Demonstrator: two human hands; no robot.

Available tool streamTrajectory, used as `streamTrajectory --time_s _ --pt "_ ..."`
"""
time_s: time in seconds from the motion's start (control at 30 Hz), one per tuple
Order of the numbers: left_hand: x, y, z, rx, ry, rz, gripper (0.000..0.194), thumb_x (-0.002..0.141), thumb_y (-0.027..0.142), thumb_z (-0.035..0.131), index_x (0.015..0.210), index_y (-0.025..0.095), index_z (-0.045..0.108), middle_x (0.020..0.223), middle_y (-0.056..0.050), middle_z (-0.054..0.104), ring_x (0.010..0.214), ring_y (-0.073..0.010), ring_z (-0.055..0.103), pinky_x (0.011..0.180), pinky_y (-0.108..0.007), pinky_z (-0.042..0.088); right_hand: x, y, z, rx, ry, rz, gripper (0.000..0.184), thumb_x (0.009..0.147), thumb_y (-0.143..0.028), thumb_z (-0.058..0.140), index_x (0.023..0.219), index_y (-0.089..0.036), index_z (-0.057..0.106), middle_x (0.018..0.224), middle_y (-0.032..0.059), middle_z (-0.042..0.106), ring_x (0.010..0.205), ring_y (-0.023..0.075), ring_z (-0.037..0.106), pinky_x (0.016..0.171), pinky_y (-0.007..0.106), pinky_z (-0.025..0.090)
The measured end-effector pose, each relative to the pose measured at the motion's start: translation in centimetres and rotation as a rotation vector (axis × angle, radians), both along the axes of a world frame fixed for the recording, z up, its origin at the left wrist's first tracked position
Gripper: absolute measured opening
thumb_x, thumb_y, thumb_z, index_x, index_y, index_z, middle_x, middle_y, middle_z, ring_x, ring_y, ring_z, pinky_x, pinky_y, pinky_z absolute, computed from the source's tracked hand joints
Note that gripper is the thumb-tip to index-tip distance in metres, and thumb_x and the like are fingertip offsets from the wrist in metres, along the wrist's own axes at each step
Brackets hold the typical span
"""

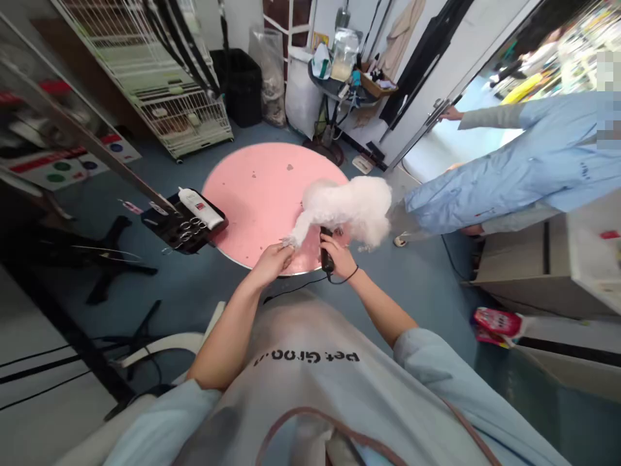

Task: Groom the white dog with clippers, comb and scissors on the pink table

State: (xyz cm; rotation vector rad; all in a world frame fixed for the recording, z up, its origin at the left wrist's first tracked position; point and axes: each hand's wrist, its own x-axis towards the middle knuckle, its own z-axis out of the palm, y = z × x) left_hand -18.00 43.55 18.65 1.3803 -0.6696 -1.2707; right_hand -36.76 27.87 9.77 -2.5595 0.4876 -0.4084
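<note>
a white fluffy dog [363, 199] is being kept on the r. part of the round pink desk [247, 194], w/ its body overhanging the desk's r. edge. one white leg [306, 225] is being stretched toward the desk's near edge, & its paw is being gripped there by the l. hand [272, 263], fingers clamped on it. a black clipper [326, 260] is being held nr upright by the r. hand [340, 255], just r. of the l. hand at the same near edge, fingers wrapped round it; whether the dog is being touched by its upper end can't be told.

at the desk's l. edge, a white bottle [201, 208] & scissors [188, 233] are being carried by a black tray [158, 228]. small dark spots [290, 167] are being shown on the desk's pink top. beyond the desk, far l., a white wire cage [194, 120] is being seen, w/ a black bin [237, 87] nr it. r. of the desk, a door handle [438, 107] is being reached by a co-worker's hand [452, 114], blue clothing [504, 168] being worn. nearest the camera, before the desk, a grey apron [301, 382] is being worn.
</note>
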Motion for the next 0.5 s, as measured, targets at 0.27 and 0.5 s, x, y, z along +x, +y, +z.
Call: streamTrajectory --time_s 0.27,0.5 --pt "-2.8 1.4 -3.0 0.141 -0.037 0.085 0.033 0.078 0.043 0.052 0.062 0.017 0.042 0.045 0.006 0.034 0.040 -0.0048 0.029 0.043 -0.019 0.021 -2.0 -0.9 0.2 0.726 -0.578 -0.296 0.037 0.079 -0.041 0.063 0.109 -0.022 0.052 0.120 0.0092 0.063 0.099 0.0220 0.066 0.078 0.042 0.057" --pt "-4.9 1.9 -7.4 0.185 0.071 0.114 0.033 0.080 0.047 0.052 0.069 0.017 0.042 0.047 0.007 0.035 0.041 -0.0051 0.030 0.042 -0.019 0.020 -1.3 -5.3 2.8 0.825 -0.936 -0.629 0.036 0.069 -0.035 0.069 0.097 -0.020 0.052 0.097 0.0044 0.071 0.083 0.0187 0.067 0.073 0.036 0.057"
